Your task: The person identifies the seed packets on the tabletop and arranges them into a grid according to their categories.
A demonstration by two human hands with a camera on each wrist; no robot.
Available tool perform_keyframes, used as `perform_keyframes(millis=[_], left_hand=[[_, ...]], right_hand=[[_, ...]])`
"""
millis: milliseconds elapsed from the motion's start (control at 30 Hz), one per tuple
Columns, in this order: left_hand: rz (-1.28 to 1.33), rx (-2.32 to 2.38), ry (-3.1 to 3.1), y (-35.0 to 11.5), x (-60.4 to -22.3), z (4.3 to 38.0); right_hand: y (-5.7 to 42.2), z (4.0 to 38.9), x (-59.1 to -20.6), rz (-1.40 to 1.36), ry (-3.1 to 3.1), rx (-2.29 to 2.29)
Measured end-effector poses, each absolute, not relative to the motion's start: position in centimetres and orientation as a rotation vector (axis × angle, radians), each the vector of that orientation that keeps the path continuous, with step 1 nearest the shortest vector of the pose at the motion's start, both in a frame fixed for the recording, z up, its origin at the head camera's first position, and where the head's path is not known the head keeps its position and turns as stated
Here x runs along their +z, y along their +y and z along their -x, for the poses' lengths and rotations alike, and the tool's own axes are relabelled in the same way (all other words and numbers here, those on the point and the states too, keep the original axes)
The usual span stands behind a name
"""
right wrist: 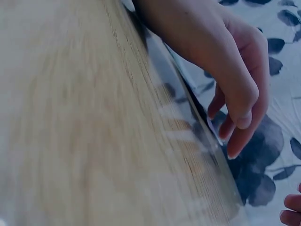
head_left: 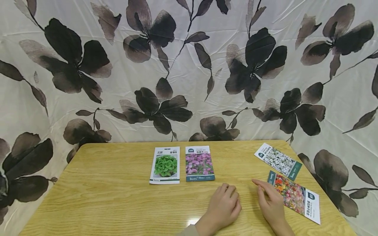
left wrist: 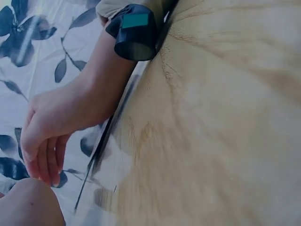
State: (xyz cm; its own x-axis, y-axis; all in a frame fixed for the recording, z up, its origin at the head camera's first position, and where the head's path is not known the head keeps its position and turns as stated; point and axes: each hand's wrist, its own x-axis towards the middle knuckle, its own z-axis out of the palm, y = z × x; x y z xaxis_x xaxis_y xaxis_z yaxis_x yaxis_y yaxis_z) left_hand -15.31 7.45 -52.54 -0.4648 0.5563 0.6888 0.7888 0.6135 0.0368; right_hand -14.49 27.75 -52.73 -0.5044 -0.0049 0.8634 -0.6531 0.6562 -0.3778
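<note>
My left hand (head_left: 222,205) is over the front part of the wooden table, its fingers loosely bent and holding nothing. To its right, my right hand (head_left: 270,203) has its index finger stretched out and also holds nothing. It overlaps the left side of a seed packet with mixed red and orange flowers (head_left: 290,193); whether it touches the packet I cannot tell. In the left wrist view the left hand (left wrist: 61,113) hangs with fingers drooping. Relaxed, bent fingers of the right hand (right wrist: 235,80) show in the right wrist view.
A green-leaf seed packet (head_left: 165,165) and a pink-flower seed packet (head_left: 199,164) lie side by side toward the table's back. A white-flower seed packet (head_left: 277,160) lies slanted at the back right. Behind the wooden table (head_left: 103,190) hangs a flower-patterned cloth (head_left: 183,72).
</note>
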Motion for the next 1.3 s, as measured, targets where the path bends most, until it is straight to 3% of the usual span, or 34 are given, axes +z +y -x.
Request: perform_keyframes(millis=[533,1300], left_hand=[[1.049,-0.469,-2.152,12.4,-52.6,16.1],[1.44,-0.02,-2.272,17.0,-52.2,16.8]], right_hand=[[34.1,12.2,-52.0,-0.301,-2.103,0.737],[36.4,10.4,-52.0,0.115,-2.622,0.638]])
